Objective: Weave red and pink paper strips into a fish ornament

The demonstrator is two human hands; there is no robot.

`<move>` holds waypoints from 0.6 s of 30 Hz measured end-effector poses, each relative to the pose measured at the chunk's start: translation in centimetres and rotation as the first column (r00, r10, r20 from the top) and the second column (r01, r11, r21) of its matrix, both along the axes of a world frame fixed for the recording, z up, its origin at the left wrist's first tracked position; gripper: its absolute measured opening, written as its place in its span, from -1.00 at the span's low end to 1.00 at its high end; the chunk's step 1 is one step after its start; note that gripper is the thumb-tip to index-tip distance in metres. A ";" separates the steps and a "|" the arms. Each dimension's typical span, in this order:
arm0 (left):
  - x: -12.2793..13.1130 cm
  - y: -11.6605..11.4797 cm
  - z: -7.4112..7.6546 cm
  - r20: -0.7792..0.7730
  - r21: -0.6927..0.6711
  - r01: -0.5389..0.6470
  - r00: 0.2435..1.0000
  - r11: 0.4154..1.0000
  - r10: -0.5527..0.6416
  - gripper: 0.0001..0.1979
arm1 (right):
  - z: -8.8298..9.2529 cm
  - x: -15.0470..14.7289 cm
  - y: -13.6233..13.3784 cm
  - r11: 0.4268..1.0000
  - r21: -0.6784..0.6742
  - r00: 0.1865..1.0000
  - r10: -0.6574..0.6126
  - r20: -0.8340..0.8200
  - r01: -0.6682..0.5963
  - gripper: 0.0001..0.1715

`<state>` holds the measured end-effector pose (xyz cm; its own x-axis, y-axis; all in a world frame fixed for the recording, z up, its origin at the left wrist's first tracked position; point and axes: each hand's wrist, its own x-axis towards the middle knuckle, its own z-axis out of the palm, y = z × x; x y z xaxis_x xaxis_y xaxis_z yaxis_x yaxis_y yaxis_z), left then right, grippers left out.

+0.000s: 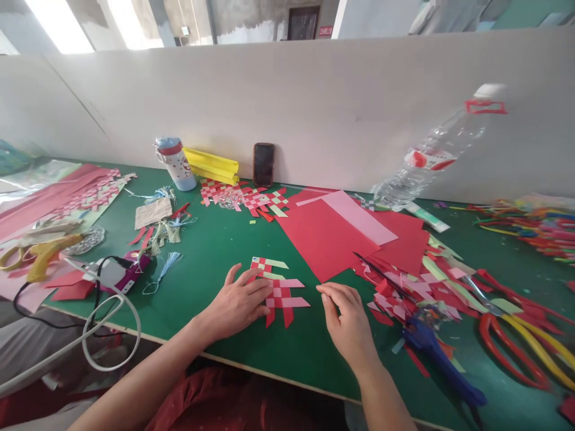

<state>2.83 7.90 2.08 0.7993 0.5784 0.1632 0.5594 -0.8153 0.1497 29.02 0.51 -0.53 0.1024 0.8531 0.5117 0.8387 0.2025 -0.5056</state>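
My left hand [240,299] lies with spread fingers on the left part of a woven paper piece [282,293] of red, pink and pale green strips, whose loose ends point right and toward me. To its right, my right hand [344,314] is held just over the green table, thumb and fingertips pressed together; whether a scrap is between them cannot be made out. Beyond my right hand lie red paper sheets [323,239] with a pink strip [359,218] on top.
Blue-handled scissors [444,365], red-and-yellow-handled scissors [516,353] and paper scraps [417,287] lie right. A large bottle [431,158], a phone [263,164] and a flask [176,164] stand behind. A glue gun [49,254] and cables [114,296] are left.
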 end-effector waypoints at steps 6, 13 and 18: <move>0.2 -0.1 -0.1 0.004 0.002 -0.025 1.000 1.000 0.025 -0.65 | -0.6 0.3 -0.1 1.000 0.012 1.000 0.005 -0.022 -0.005 -0.75; 0.5 -0.3 0.0 0.013 -0.005 -0.057 0.998 0.998 0.057 -0.63 | -0.8 0.6 0.2 0.997 0.071 0.999 0.041 -0.022 -0.039 -0.73; 0.5 -0.1 -0.3 0.034 0.001 -0.066 0.997 0.998 0.066 -0.62 | -1.7 1.4 0.7 0.989 0.129 0.997 0.071 0.043 -0.076 -0.70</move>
